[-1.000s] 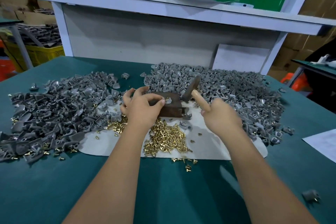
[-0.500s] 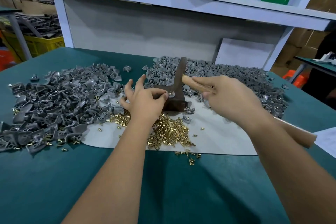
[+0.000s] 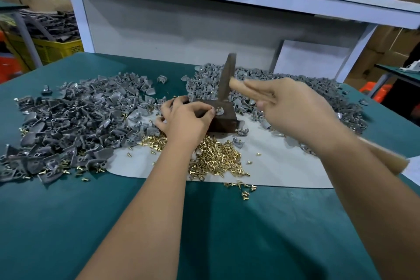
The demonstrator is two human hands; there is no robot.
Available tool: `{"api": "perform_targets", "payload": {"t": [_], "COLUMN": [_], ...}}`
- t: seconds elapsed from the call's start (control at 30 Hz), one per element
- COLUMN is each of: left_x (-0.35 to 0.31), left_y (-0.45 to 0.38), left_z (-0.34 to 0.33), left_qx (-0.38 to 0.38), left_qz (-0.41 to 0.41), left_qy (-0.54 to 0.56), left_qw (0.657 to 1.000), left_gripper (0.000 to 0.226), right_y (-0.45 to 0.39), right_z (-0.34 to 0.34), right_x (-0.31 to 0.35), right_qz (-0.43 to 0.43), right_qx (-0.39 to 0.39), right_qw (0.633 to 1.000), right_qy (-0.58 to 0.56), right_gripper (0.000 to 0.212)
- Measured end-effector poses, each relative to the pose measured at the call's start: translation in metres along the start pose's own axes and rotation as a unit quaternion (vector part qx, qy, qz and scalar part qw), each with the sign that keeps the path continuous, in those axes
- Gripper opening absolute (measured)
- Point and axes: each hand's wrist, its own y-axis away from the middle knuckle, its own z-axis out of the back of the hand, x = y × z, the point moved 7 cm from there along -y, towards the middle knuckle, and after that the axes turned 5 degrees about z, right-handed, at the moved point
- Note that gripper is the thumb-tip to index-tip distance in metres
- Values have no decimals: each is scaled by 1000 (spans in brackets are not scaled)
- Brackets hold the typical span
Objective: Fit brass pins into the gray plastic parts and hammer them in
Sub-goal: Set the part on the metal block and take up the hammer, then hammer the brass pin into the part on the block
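Head view: one hammer (image 3: pixel 225 79) gripped in the right hand (image 3: pixel 293 107) – left hand (image 3: pixel 186 118) pinching one gray part (image 3: pixel 218 111) on one block (image 3: pixel 223 118); two gray heaps, pins (image 3: pixel 213 159) uncountable.

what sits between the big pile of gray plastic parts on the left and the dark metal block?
Head view: the left hand, pinching a gray part atop the dark metal block, fills that stretch; stray parts and brass pins lie on white paper beneath it.
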Motion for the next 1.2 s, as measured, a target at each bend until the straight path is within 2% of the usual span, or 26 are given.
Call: {"api": "perform_targets", "payload": {"t": [0.07,0.17,0.3,0.4,0.47,0.57,0.67,0.83,0.93,1.0,1.07,1.13,1.2], "left_x": [0,-1,-1,-1,-1,-1,0,0,1,0,0,-1,-3], "left_y": [0,0,0,0,0,-2,-4,-4,-4,-3,-1,0,0], "left_z": [1,1,0,1,1,0,-1,0,-1,-1,-1,0,0], "left_qx": [1,0,-2,-3,2,16,22,27,26,20,9,-7,-18], "left_qz": [-2,-11,-5,-16,-16,-3,2,7,4,-3,-12,-24,-36], "left_qy": [6,-4,7,-2,4,14,10,10,6,3,-2,-8,-15], "left_qw": [1000,1000,1000,1000,1000,1000,1000,1000,1000,1000,1000,1000,999], "left_gripper": [11,11,14,15,18,22,16,12,9,8,7,6,6], "right_y": [3,5,7,5,1,6,13,25,30,29,19,3,-16], "right_z": [2,-6,-5,-10,-10,-23,-39,-61,-65,-63,-51,-39,-41], "right_x": [3,8,6,4,-6,-22,-41,-77,-82,-79,-67,-40,-14], "right_qz": [7,23,18,32,7,-46,-96,-191,-212,-199,-153,-87,-42], "right_qx": [-12,30,-15,26,15,-36,-65,-26,29,80,42,-40,-53], "right_qw": [1000,998,1000,998,1000,989,975,959,962,976,985,995,992], "right_qy": [-2,49,10,40,2,-139,-188,-206,-167,-46,69,23,-104], "right_gripper": [57,58,58,59,54,53,49,46,22,20,24,23,19]}}
